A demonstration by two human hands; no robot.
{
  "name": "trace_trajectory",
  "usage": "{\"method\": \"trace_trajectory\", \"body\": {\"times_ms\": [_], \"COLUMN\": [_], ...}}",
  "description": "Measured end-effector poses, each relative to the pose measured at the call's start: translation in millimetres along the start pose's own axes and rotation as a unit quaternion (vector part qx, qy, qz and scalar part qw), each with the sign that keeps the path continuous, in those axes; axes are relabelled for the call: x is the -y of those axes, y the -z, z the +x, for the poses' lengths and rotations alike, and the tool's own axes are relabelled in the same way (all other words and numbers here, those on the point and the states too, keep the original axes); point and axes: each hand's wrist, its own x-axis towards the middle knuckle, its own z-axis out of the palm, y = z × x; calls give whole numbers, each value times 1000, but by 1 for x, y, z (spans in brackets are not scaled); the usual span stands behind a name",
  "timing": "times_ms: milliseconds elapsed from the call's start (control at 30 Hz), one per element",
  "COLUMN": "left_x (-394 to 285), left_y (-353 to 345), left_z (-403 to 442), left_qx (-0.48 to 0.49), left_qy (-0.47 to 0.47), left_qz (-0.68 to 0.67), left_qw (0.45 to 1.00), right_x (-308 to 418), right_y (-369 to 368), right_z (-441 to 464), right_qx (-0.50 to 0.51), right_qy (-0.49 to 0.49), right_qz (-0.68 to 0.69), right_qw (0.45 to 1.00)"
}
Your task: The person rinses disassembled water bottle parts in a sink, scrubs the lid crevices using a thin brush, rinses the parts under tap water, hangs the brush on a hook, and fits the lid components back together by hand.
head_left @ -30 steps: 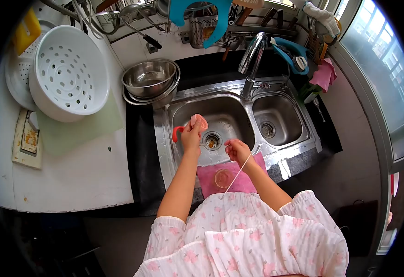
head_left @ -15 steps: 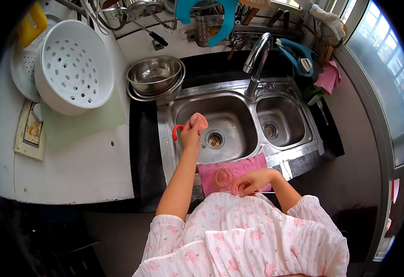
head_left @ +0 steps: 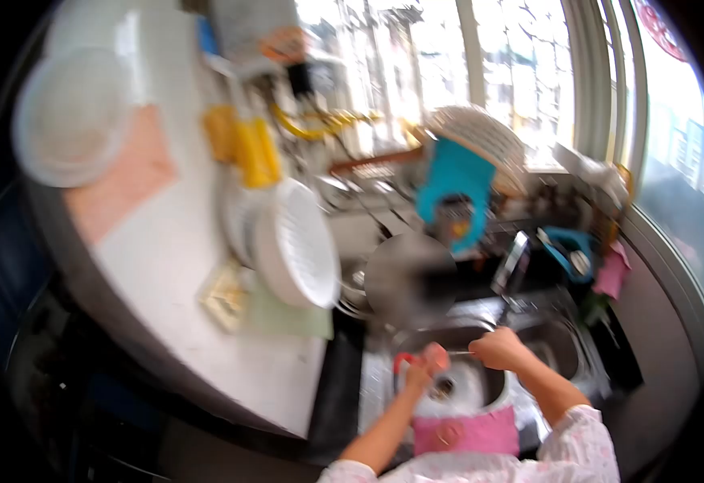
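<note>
The picture is smeared by motion. Over the large basin of the steel sink (head_left: pixel 384 342), my left hand (head_left: pixel 419 374) is closed around a small pinkish cup (head_left: pixel 436 356). A curved red handle (head_left: pixel 403 361) sticks out on its left side. My right hand (head_left: pixel 500 349) is a fist above the right part of the same basin, on a thin pale stick (head_left: pixel 461 352) that points left toward the cup. Below the hands, a pink cloth (head_left: pixel 485 433) covers the sink's front edge, with a round clear glass dish (head_left: pixel 449 433) on it.
A faucet (head_left: pixel 511 264) rises behind the sink. Left of it are steel bowls (head_left: pixel 354 294), partly behind a grey blurred disc (head_left: pixel 408 278), and a white colander (head_left: pixel 297 245) near the wall. A blue hanging piece (head_left: pixel 448 177) and a woven basket (head_left: pixel 481 145) are at the back.
The camera has tilted up, bringing windows into view. My right hand has moved from beside the pink cloth up over the basin, near the cup in my left hand.
</note>
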Motion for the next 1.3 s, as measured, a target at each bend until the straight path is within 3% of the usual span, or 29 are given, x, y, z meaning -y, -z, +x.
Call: {"method": "trace_trajectory", "body": {"times_ms": [33,67,100,133,167,200,233,267,333,400,567,767,967,1133,1300], "left_x": [-2,1,-2,4,-5,-6,-27,-31,-31,-37,-52,-67,-40,-73,-38], "left_y": [-1,0,3,5,3,4,0,4,8,11,20,28,32,25,34], "left_z": [-6,-3,0,10,2,3,-10,-8,-9,-13,-15,-25,3,-32,3], "left_qx": [8,21,44,33,41,37,45,63,82,90,105,106,119,99,123], "left_qy": [-18,12,31,49,42,45,70,57,39,30,15,5,-11,33,18], "left_qz": [1,-14,2,26,59,57,86,86,85,76,80,87,64,111,68], "left_qw": [1000,1000,999,998,997,997,993,993,992,993,991,991,991,988,990], "right_x": [1,6,14,17,22,27,47,59,107,132,194,219,217,218,218], "right_y": [30,78,127,177,227,269,311,355,430,493,577,575,575,577,583], "right_z": [0,-4,-7,-4,-15,-7,-13,-21,-32,-24,-12,-16,-13,-13,-8], "right_qx": [-125,-233,-336,-429,-434,-565,-548,-528,-597,-550,-565,-565,-549,-544,-539], "right_qy": [30,57,133,210,190,279,228,296,376,515,476,412,414,421,430], "right_qz": [291,280,389,346,320,291,454,514,491,492,530,575,581,581,578], "right_qw": [948,929,847,807,821,720,664,607,512,437,417,424,435,435,436]}}
